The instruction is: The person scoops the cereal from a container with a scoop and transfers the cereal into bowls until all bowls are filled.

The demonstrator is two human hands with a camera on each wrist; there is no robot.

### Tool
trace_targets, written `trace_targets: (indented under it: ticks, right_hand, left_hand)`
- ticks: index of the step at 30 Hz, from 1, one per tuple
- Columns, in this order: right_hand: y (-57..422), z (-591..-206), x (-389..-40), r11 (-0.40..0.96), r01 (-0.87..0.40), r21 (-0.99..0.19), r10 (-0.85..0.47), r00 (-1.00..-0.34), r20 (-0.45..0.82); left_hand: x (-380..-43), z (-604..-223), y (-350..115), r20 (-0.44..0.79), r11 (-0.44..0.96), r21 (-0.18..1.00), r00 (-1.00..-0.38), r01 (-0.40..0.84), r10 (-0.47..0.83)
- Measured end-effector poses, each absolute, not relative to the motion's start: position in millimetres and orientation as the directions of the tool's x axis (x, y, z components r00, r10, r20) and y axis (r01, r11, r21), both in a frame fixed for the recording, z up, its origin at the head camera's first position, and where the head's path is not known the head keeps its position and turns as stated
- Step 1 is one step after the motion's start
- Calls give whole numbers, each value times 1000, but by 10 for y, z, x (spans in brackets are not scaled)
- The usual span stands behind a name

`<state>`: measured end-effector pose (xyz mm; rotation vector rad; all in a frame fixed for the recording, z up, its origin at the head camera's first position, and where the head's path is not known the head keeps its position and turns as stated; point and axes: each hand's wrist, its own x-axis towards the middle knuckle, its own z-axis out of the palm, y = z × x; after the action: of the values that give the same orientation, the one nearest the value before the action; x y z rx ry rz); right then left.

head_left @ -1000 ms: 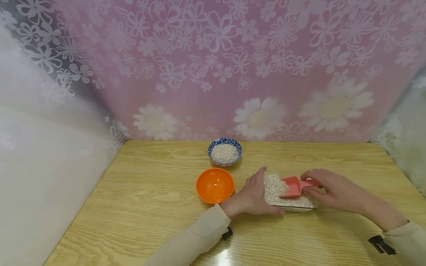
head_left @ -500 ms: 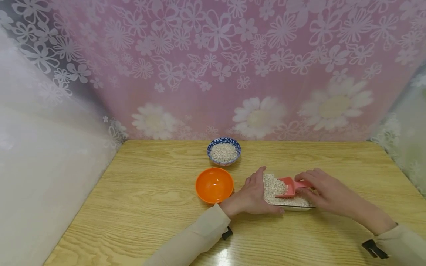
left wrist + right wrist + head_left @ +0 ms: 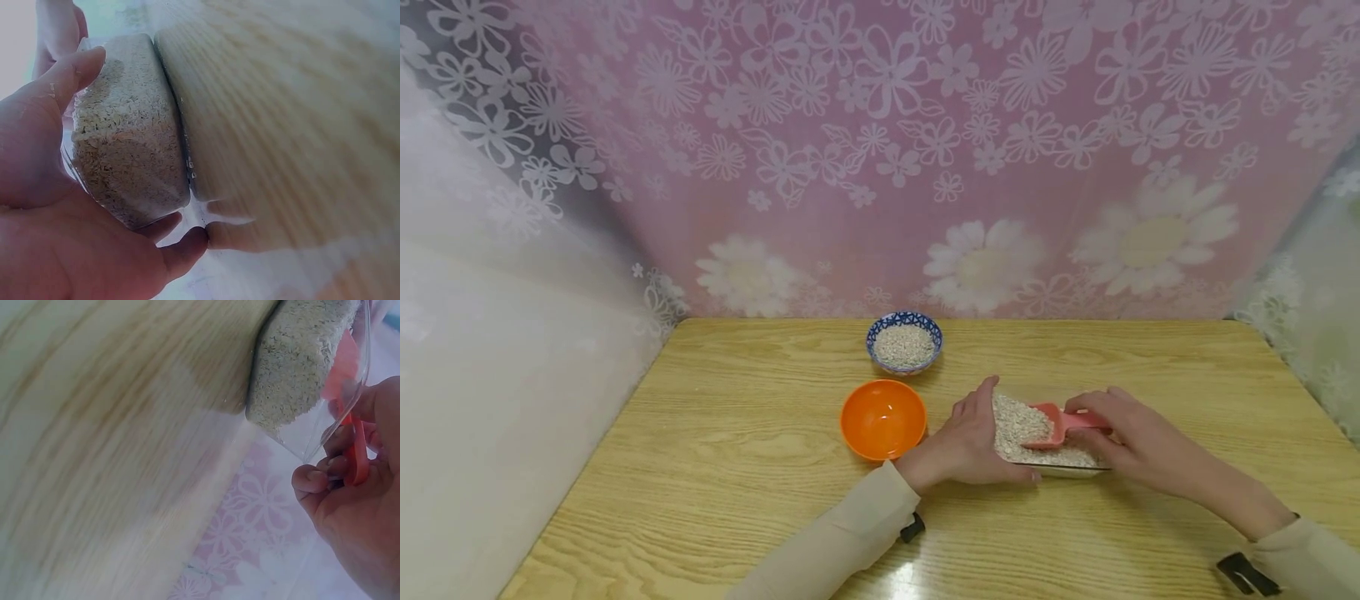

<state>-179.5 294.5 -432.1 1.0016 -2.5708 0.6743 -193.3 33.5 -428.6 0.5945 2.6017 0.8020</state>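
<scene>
A clear rectangular container (image 3: 1066, 470) full of pale oat flakes (image 3: 1015, 421) stands on the table at the right. My left hand (image 3: 973, 442) grips its left end, thumb along the near side and fingers round the far corner; the left wrist view shows the oat flakes (image 3: 128, 125) through the clear wall. In my right hand (image 3: 1138, 437) is the handle of a pink scoop (image 3: 1051, 427). The scoop's front edge is buried in the flakes. Seen from the right wrist, the fingers curl round the scoop handle (image 3: 357, 453) above the container's corner.
An orange bowl (image 3: 883, 421) with nothing visible inside sits just left of my left hand. Behind it stands a blue-and-white patterned bowl (image 3: 904, 317) holding more flakes. A pink floral curtain (image 3: 880, 208) hangs along the table's back edge.
My right hand has pushed the scoop leftward, further into the flakes, then drawn back very slightly. The left hand and the container have stayed in place.
</scene>
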Motion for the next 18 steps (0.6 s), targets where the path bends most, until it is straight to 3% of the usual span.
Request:
trace_targets:
  ticks: [10, 18]
  right_hand:
    - [3051, -4310, -1761, 660, -625, -417, -483, -778, 402]
    - [3168, -4360, -1724, 507, -524, -684, -415, -844, 339]
  left_hand:
    - [-1938, -4280, 330, -209, 755, 595, -854, 276, 476]
    - [-1918, -4284, 330, -210, 759, 590, -856, 274, 472]
